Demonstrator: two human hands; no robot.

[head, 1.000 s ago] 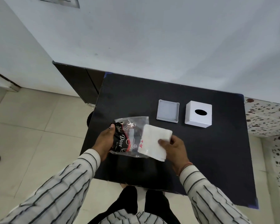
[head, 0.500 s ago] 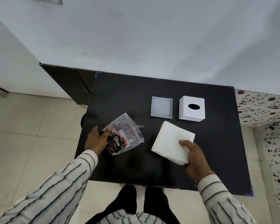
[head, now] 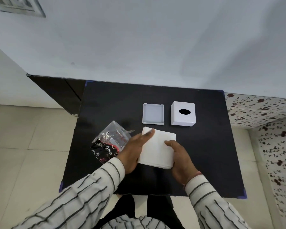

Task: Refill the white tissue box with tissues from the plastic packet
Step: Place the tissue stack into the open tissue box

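Squaring up: both hands bracket the stack of tissues (head: pixel 158 148) at frame centre.
Table (head: pixel 205 154): black top, fills the middle of the frame; everything sits on it.
Stack of tissues: out of the packet, lying flat, just below the tray.
Packet (head: pixel 110 142): crumpled, looks emptied, left of the stack; done with, I judge.
Tissue box (head: pixel 183 113): upper right of centre, oval slot up, not yet filled.
Tray (head: pixel 153 113): open, just left of the box, likely its base.
Left hand (head: pixel 133 152): flat against stack's left edge, fingers extended, not closed.
Right hand (head: pixel 182 158): curled on right edge, light hold.
Left to do: load tissues, close box.
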